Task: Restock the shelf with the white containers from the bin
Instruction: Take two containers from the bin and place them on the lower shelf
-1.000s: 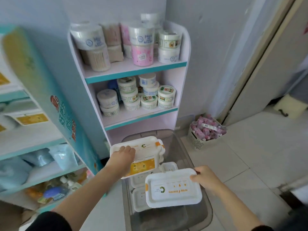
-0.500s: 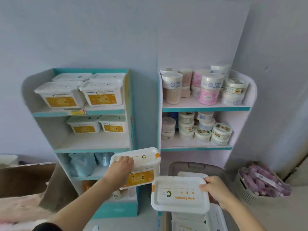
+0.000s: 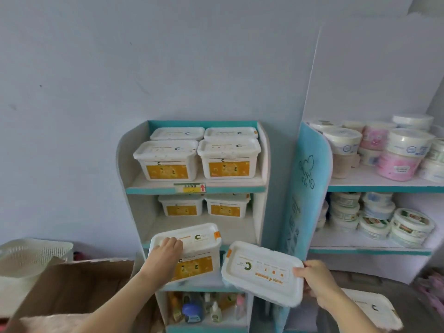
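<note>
Raised nearer shelf [image 3: 240, 228]: left hand [image 3: 165, 252] grips labelled container [image 3: 198, 254], right hand [image 3: 316, 278] grips tilted container [image 3: 262, 272]; lids closed.

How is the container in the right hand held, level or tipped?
Tipped. The right hand grips the container by one end; its whole top faces the camera, edges slanted.

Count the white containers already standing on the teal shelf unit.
6. On the top shelf: front-left container, front-right container, rear-left container, rear-right container. On the second shelf: left container, right container. More may be hidden behind that pair.
</note>
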`<state>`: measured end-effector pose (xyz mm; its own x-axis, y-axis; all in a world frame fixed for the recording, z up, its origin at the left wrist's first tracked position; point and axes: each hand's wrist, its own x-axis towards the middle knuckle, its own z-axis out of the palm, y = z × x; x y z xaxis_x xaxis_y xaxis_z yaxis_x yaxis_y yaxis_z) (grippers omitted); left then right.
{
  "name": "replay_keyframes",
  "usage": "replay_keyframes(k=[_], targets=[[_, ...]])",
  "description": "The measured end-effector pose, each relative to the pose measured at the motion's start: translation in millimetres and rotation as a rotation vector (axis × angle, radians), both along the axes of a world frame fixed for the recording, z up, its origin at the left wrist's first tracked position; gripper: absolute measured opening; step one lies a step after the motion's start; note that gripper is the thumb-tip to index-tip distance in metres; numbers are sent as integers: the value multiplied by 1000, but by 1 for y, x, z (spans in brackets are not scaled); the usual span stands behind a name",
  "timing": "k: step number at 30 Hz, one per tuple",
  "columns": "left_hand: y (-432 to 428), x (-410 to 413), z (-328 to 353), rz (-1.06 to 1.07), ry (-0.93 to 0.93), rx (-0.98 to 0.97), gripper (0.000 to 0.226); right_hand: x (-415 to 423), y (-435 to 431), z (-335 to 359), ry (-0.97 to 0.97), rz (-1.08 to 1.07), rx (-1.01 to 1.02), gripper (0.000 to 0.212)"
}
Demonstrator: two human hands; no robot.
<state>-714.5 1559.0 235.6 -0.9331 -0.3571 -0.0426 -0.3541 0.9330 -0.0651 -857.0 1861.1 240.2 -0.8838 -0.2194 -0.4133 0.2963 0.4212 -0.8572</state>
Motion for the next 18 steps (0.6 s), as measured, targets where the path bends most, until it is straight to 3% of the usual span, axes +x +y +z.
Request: replay_keyframes(k=[8, 13, 18], targets=[[-99, -34, -9, -10, 31, 36, 47, -12, -112, -14, -16, -222, -122, 20], [-119, -62, -17, 35, 20, 52, 40, -31, -156, -27, -55, -343, -223, 23], [-126, -88, -21, 103, 28, 56, 40, -44, -196, -45, -162, -445, -346, 13]])
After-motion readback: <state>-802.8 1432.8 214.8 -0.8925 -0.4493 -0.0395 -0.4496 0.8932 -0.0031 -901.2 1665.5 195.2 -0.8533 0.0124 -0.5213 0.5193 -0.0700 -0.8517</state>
